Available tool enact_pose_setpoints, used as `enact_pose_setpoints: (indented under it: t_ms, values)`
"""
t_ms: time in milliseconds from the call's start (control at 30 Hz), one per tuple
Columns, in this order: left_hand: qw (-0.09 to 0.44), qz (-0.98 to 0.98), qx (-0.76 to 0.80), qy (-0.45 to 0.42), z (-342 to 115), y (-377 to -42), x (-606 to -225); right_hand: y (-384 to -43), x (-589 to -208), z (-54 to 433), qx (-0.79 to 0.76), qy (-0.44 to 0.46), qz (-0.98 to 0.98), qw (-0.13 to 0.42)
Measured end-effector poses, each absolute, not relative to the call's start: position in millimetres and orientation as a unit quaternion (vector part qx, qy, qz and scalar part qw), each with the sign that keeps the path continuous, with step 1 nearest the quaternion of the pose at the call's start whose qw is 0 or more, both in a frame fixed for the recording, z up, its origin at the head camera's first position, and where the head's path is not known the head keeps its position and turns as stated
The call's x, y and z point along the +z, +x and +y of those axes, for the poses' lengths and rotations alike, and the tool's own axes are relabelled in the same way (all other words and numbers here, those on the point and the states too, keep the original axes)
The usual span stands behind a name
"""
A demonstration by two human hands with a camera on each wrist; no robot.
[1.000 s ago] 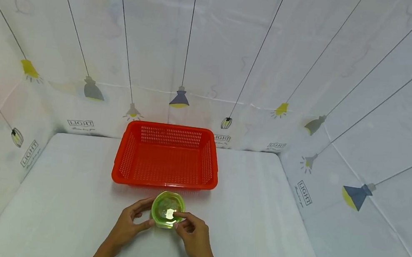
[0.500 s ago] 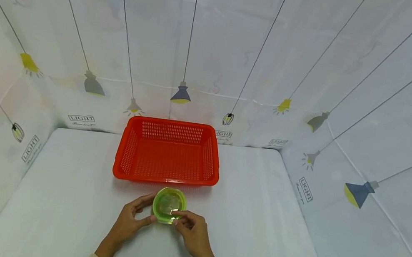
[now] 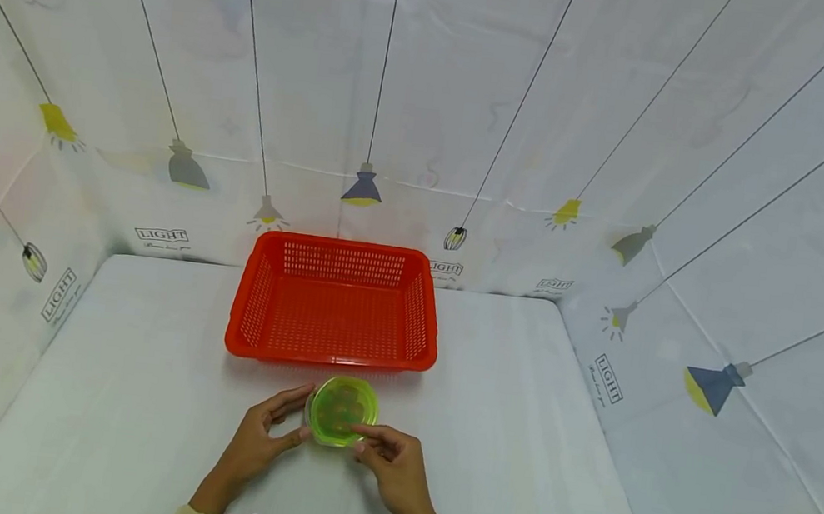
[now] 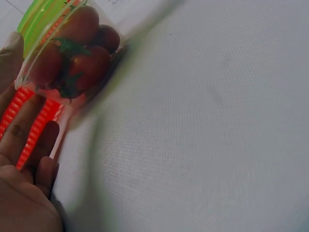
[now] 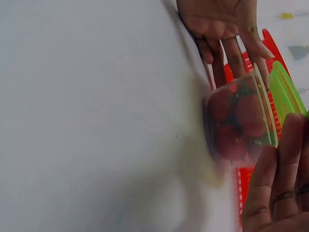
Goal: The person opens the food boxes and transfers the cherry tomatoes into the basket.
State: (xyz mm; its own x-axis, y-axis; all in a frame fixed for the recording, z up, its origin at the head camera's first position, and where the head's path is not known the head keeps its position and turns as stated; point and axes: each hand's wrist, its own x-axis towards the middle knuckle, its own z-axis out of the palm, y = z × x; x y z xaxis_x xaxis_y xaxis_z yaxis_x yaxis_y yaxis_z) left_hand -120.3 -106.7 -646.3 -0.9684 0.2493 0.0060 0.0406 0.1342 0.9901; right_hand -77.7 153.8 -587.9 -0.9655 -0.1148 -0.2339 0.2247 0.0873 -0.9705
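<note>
The clear tub (image 5: 237, 123) stands between the left hand (image 3: 261, 434) and the right hand (image 3: 396, 466). White walls (image 3: 430, 83) with pictures of hanging lamps go around the back and sides. In front of them is the white table (image 3: 509, 410), and the tub is on it. A red basket (image 3: 329, 360) with lots of little holes sits at the back of the table, just behind the tub. The left hand is at the tub's left side. Its grip is about as wide as the tub and goes around it, with fingers on the far side and the thumb on the near side. The right hand's grip is narrow. It pinches the edge of the green lid (image 3: 343, 409), with one finger on top. The lid is over the tub, a bit to the right, and a gap shows between it and the rim. Inside the tub, red tomatoes (image 4: 89, 67) with green stalks sit close together.
</note>
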Motion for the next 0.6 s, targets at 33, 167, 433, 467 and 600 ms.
enact_pose_setpoints:
  t_ms: [33,167,433,467,600]
  values:
    - [0.079,0.748,0.652,0.097,-107,-121,-647,-77,-588,156,-0.675,0.037,0.726,0.125]
    - [0.066,0.748,0.65,0.112,-106,-122,-648,-71,-589,169,-0.675,0.028,0.728,0.115]
    - [0.057,0.76,0.639,0.108,-104,-122,-647,-60,-591,201,-0.668,0.05,0.739,0.072]
    - [0.059,0.761,0.637,0.106,-104,-121,-647,-59,-591,205,-0.667,0.056,0.74,0.066]
    - [0.062,0.76,0.639,0.104,-104,-120,-647,-57,-592,219,-0.663,0.078,0.743,0.049]
